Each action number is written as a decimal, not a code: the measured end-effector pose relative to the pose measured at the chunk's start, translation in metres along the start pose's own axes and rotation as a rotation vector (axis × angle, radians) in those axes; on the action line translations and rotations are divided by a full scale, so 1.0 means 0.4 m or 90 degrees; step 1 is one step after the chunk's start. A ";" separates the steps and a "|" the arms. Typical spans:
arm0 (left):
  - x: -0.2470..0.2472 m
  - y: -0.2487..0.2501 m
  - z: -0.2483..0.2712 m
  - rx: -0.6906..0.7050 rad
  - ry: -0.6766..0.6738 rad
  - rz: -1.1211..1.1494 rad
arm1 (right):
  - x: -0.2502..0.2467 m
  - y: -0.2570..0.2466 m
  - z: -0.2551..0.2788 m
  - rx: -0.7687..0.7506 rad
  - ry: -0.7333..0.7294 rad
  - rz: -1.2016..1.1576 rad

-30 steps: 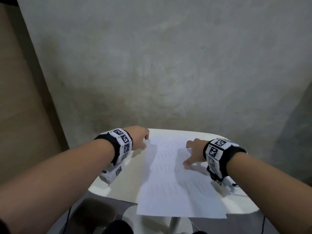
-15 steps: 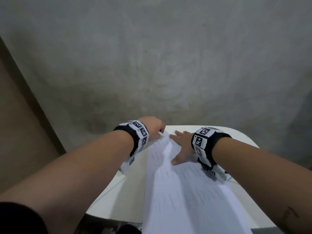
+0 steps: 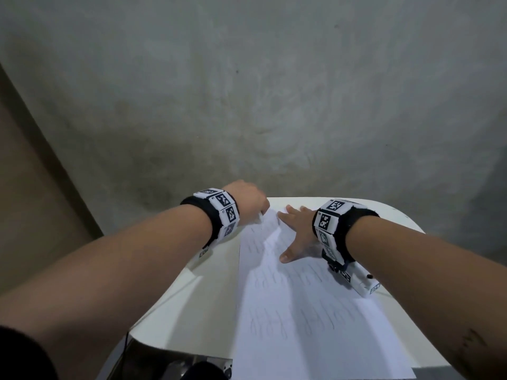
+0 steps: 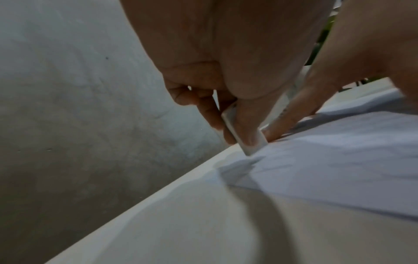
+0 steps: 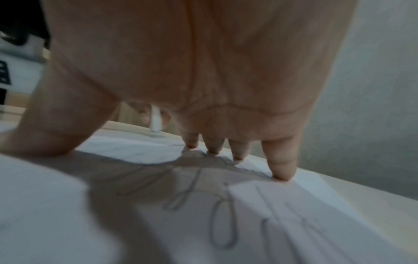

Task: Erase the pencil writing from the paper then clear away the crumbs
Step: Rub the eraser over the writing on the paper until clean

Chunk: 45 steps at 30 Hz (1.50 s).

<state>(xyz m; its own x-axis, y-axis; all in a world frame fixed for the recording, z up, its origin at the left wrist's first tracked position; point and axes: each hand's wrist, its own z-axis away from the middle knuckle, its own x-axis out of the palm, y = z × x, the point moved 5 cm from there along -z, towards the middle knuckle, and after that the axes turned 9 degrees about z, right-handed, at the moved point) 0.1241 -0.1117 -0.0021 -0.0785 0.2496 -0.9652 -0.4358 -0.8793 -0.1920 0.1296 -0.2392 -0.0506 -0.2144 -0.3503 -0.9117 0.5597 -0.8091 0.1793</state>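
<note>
change: both hands shifted toward far end of paper (image 3: 301, 311) since a second ago; right hand (image 3: 297, 231) moved from mid-sheet up to far part, left hand (image 3: 248, 204) closed in on far left corner; little difference from half a second ago.
left hand: fingers (image 4: 210, 114) and thumb curled round white eraser (image 4: 244, 135), pinching it; lower end of eraser at the corner edge of the sheet, touching or just above, cannot tell which.
right hand: flat and spread, holding nothing; fingertips (image 5: 281, 176) and thumb pressed on the sheet, pinning it just beside the eraser.
paper: lying lengthwise on white worktop (image 3: 192, 311), near end overhanging the near edge; slight ridge raised between the two hands.
writing: rows of faint pencil loops (image 5: 224, 226) across the whole sheet, near rows plainly untouched; far-corner state too blurred to judge.
crumbs: none visible.
step: start of erasing, probably first strokes at far left corner; most of the task left.
next: short rubbing strokes away from the pinning hand, sheet kept taut to flatten the ridge; then row by row toward the near end, pinning hand relocated alongside.
risk: thin sheet likely to crease or tear if rubbed toward the ridge.
</note>
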 end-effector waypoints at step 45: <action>0.025 -0.038 0.023 -0.018 -0.121 -0.087 | 0.011 0.006 -0.019 -0.013 -0.018 0.011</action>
<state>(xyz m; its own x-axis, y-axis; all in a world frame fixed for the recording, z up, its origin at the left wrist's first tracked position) 0.1218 -0.0923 -0.0073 -0.1885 0.4363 -0.8798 -0.4285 -0.8427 -0.3261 0.1361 -0.2390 -0.0570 -0.2270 -0.3771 -0.8979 0.5792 -0.7935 0.1867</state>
